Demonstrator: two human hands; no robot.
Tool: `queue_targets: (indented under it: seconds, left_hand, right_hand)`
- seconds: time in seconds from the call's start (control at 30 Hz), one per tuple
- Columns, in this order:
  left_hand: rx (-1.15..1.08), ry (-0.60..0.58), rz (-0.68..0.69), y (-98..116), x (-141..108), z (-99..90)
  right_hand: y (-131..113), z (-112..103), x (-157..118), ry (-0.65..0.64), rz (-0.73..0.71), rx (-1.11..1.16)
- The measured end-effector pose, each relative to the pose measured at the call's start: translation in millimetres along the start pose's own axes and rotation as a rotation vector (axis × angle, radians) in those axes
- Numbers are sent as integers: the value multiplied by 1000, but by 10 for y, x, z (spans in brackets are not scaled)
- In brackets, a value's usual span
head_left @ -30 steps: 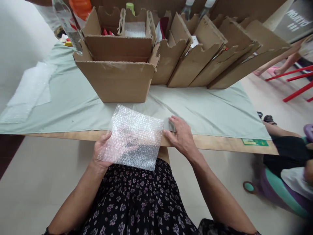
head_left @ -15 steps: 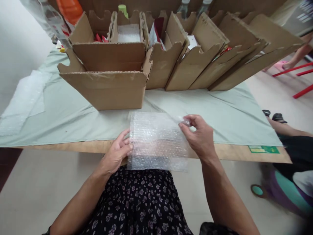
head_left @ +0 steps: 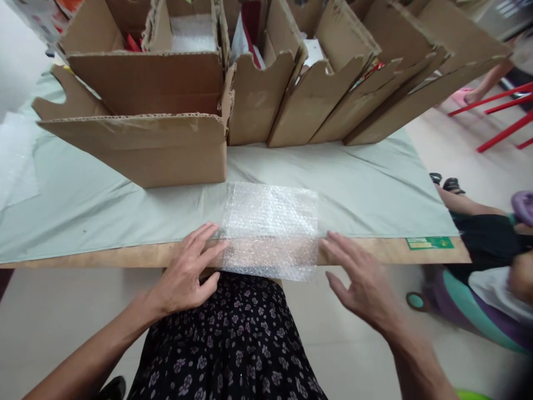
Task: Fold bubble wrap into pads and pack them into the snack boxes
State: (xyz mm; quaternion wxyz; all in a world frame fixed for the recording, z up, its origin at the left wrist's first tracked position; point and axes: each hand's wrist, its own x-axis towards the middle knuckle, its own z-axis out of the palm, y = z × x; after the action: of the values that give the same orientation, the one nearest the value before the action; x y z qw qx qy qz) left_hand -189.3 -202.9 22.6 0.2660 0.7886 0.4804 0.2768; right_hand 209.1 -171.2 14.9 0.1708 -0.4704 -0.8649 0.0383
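A clear sheet of bubble wrap (head_left: pixel 270 230) lies flat across the table's front edge, its near end jutting out over my lap. At its left side is my left hand (head_left: pixel 189 272), fingers spread, the fingertips at or just touching the sheet's edge. My right hand (head_left: pixel 362 278) hovers off the sheet's right side with fingers apart and nothing in them; it is slightly blurred. Whether the wrap is one layer or a folded pouch I cannot tell.
Behind the sheet stands an open cardboard box (head_left: pixel 137 150), with several more cardboard bins (head_left: pixel 258 105) in a row. More bubble wrap (head_left: pixel 16 161) lies at the left on the green cloth (head_left: pixel 353 183). A green card (head_left: pixel 428 243) lies at the right edge. A seated person (head_left: pixel 478 233) is at the right.
My right hand has let go of the bubble wrap and moved down and right, opening. My left hand has loosened from its edge. The sheet now lies flat. The view has shifted.
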Motion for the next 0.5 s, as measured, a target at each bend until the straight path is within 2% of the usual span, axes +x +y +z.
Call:
queue_targets:
  seconds: [0.1, 0.2, 0.3, 0.4, 0.5]
  left_hand:
    - [-9, -121, 47, -27, 92, 15]
    - [-18, -233, 86, -56, 216, 30]
    - [-29, -310, 112, -108, 294, -29]
    - [-144, -286, 65, -135, 328, -117]
    - [-314, -159, -39, -97, 393, -119]
  right_hand:
    - [-145, 62, -179, -43, 20, -95]
    - [-190, 147, -98, 7, 8, -61]
    - [-161, 121, 52, 106, -31, 104]
    - [-155, 26, 126, 166, 29, 408]
    - [-199, -21, 132, 176, 284, 671]
